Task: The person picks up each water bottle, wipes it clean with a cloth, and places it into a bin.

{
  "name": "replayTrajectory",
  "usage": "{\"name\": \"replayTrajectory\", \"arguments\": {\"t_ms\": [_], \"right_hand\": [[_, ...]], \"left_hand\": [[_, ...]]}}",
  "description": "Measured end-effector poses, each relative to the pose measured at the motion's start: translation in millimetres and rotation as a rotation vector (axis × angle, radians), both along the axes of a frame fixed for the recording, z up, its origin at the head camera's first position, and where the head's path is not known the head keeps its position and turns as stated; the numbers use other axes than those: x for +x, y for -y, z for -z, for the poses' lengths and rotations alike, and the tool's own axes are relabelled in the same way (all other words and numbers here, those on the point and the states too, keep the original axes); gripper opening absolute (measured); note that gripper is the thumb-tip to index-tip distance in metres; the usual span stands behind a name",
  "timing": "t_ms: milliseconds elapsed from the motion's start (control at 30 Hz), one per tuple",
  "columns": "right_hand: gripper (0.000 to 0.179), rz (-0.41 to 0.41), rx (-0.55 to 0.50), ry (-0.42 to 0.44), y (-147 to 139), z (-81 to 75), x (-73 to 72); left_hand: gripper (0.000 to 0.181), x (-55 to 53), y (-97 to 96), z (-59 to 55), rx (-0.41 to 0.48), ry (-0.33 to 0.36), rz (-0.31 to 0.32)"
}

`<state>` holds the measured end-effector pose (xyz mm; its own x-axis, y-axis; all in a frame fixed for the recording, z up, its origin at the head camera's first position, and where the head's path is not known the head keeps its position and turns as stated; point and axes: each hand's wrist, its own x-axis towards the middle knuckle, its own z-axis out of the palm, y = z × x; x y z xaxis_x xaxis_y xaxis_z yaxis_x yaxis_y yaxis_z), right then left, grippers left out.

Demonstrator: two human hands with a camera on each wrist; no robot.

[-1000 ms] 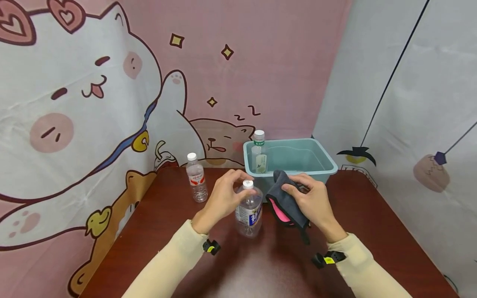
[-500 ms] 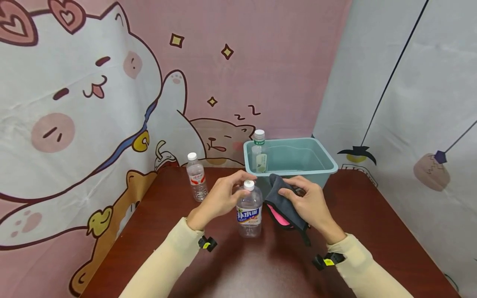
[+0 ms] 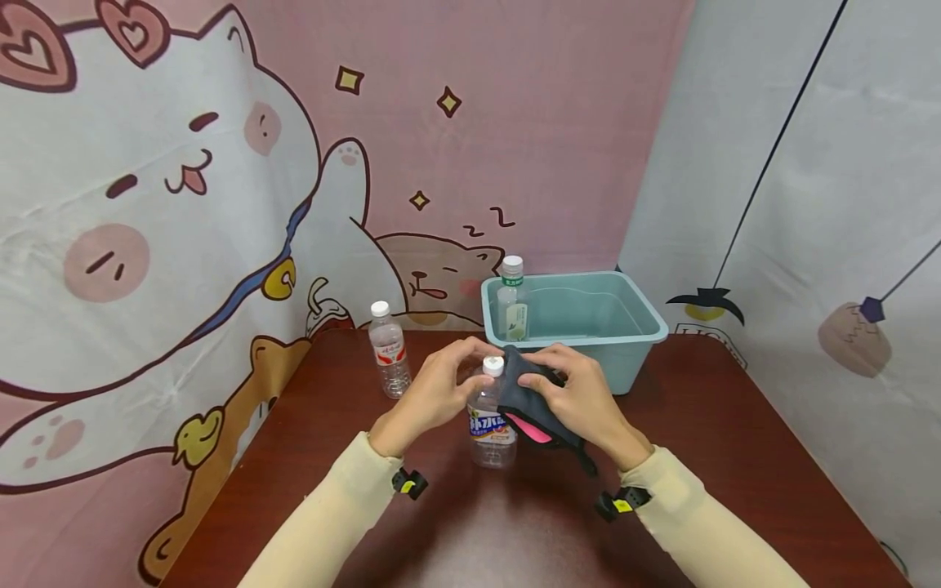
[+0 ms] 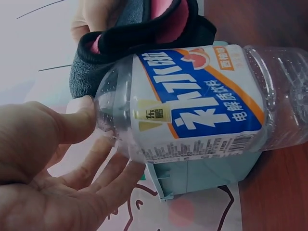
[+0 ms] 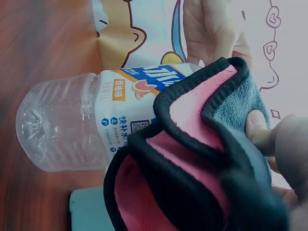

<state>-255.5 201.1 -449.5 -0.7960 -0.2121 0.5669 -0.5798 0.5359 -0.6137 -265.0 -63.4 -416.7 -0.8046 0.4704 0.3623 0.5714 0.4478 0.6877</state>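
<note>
A clear plastic bottle [image 3: 492, 451] with a white cap and a blue, white and orange label stands upright on the table. My left hand [image 3: 439, 385] pinches it around the neck, just under the cap, as the left wrist view shows on the bottle's shoulder [image 4: 108, 103]. In my right hand [image 3: 582, 398] is a folded cloth [image 3: 531, 400], dark grey outside, pink inside, with black edging. The cloth lies against the bottle's right shoulder and overlaps part of the label. In the right wrist view, its pink folds [image 5: 192, 113] gape toward the camera.
Behind the hands stands a light blue plastic tub [image 3: 625, 363], with a green-banded bottle [image 3: 512, 314] upright inside its left end. Another clear bottle [image 3: 390, 359] with a red and white label stands at the back left of the dark red table [image 3: 323, 441]. A cartoon-printed curtain hangs behind.
The bottle has turned under my left hand, bringing its blue label to the front. My right hand has carried the cloth left, from beside the bottle onto its shoulder.
</note>
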Motion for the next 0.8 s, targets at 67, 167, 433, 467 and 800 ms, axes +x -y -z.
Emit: {"name": "replayTrajectory", "arguments": {"t_ms": [67, 167, 433, 467, 800], "right_hand": [[0.032, -0.002, 0.02, 0.0, 2.1, -1.1, -1.3], [0.033, -0.005, 0.054, 0.003, 4.6, -2.8, -3.2], [0.034, -0.052, 0.141, 0.015, 7.5, -10.5, -4.3], [0.034, -0.056, 0.146, 0.016, 7.6, -11.3, -4.2], [0.033, -0.04, 0.143, 0.067, -0.2, -2.6, -1.0]], "left_hand": [[0.037, -0.5, 0.5, 0.9, -0.004, -0.01, -0.002], [0.038, -1.5, 0.9, 1.4, -0.015, -0.021, -0.005], [0.04, -1.2, 0.3, -0.2, -0.06, -0.086, -0.023], [0.039, -0.6, 0.0, -1.0, -0.063, -0.092, -0.025], [0.04, 2.3, -1.3, -1.7, -0.068, -0.07, -0.034]]}}
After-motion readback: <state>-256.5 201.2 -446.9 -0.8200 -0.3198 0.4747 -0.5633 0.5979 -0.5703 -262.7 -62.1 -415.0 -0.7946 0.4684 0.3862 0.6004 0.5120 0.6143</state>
